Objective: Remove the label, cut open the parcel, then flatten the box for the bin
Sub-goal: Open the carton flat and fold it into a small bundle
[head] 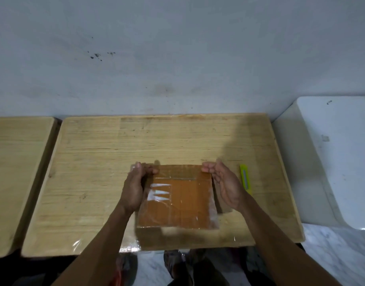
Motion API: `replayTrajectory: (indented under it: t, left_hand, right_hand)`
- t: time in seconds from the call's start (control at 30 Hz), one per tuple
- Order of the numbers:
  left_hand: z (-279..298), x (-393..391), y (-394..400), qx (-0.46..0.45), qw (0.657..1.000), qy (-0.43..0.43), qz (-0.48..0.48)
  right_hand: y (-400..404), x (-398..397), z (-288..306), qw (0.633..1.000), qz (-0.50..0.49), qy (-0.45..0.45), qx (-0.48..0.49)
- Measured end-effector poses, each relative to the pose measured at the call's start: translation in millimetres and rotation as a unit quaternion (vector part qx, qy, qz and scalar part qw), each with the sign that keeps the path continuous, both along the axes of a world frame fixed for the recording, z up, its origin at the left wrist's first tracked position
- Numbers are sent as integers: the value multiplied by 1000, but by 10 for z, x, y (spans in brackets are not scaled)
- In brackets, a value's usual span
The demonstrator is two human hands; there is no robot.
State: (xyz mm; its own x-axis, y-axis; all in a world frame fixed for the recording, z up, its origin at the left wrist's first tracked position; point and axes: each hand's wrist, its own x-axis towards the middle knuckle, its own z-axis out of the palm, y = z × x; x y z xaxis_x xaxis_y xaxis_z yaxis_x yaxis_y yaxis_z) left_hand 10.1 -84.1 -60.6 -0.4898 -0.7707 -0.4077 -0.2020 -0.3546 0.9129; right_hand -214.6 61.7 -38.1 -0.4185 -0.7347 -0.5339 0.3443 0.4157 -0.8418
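A brown cardboard parcel, covered in shiny clear tape, sits near the front edge of the wooden table. My left hand grips the parcel's left side, fingers curled over its far left corner. My right hand is at the right side, fingertips touching the far right corner, palm open and facing the box. A yellow-green utility knife lies on the table just right of my right hand. No label can be made out on the top face.
A second wooden table stands to the left across a narrow gap. A white bin or tub stands to the right of the table. A scrap of clear tape hangs at the table's front edge. A wall rises behind.
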Motion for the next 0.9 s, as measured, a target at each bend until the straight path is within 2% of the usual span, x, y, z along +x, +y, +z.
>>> replayTrajectory:
  t: [0.1, 0.17, 0.27, 0.37, 0.57, 0.7, 0.8, 0.9]
  left_hand:
    - [49, 28, 62, -102, 993, -45, -48]
    - [91, 19, 130, -194, 972, -105, -85]
    - [11, 51, 179, -271, 923, -221, -162]
    - [-8, 90, 224, -296, 889, -280, -208]
    - [87, 74, 367, -248, 837, -377, -310]
    - [96, 83, 390, -220, 791, -419, -387]
    - [2, 106, 522, -240, 781, -437, -375]
    - [-111, 124, 711, -271, 783, -445, -340]
  right_hand:
    - [-4, 81, 10, 997, 58, 58, 14]
    - [-2, 131, -34, 982, 101, 148, 53]
    - [37, 201, -55, 925, 176, 317, 112]
    - [124, 331, -52, 881, 227, 394, 131]
    - [291, 524, -69, 841, 311, 396, 199]
    - [309, 488, -25, 797, 392, 402, 222]
    - [407, 569, -78, 783, 400, 420, 226]
    - [498, 737, -205, 780, 363, 453, 233]
